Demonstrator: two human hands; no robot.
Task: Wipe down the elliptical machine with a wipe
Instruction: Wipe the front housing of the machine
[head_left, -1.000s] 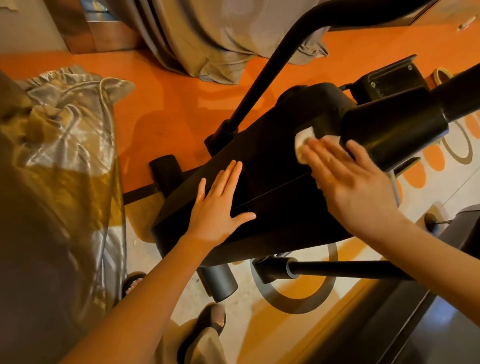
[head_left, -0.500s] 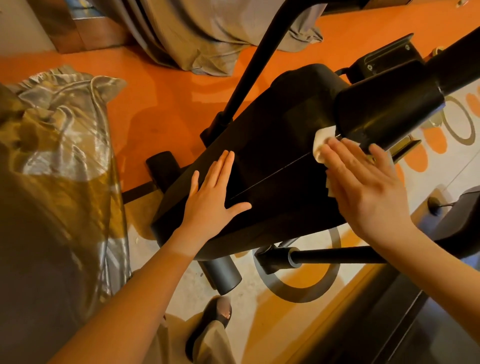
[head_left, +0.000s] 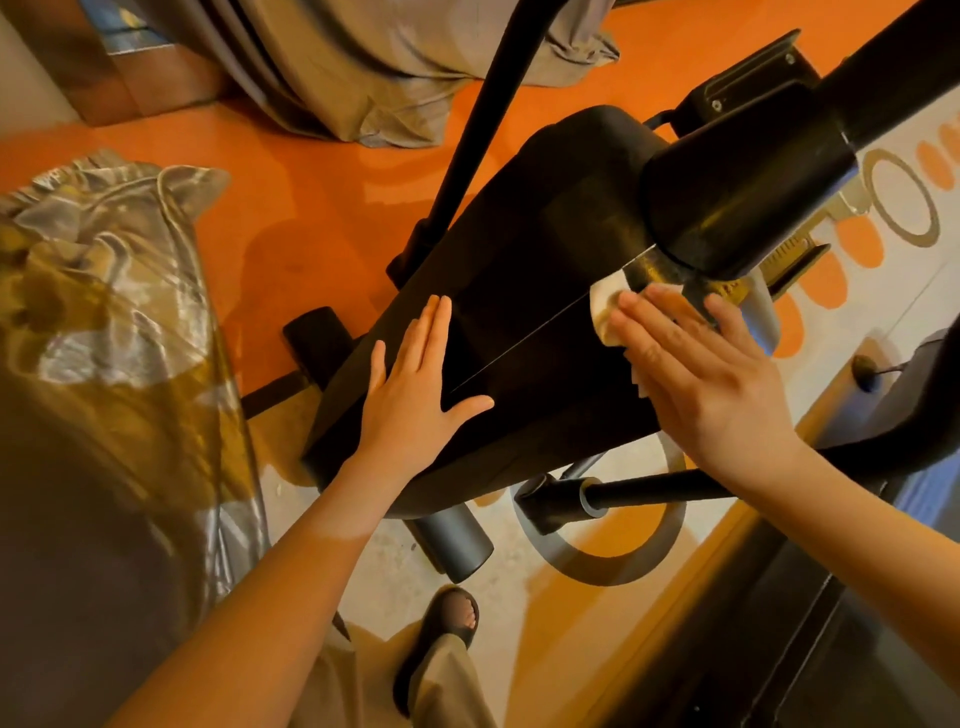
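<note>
Head view. Left hand (head_left: 415, 395), fingers straight and together, flat on the black housing (head_left: 530, 291) of the elliptical machine at centre. Right hand (head_left: 696, 374) at 3 o'clock, fingers extended, pressing a white wipe (head_left: 605, 306) against the housing just below the black post (head_left: 748, 187). Sandalled foot (head_left: 441, 634) at 6 o'clock on the floor.

Two bare forearms, no sleeves, no watch, no rings or bracelets visible on the left hand (head_left: 410, 400) or the right hand (head_left: 711, 384). Short, unpainted fingernails. Below, loose khaki-beige trousers (head_left: 447, 686), hem falling wide over the foot. Dark brown open-toed slide sandal (head_left: 441, 629) with a broad single strap, toes showing at the front edge. Second foot mostly hidden under the left forearm.
</note>
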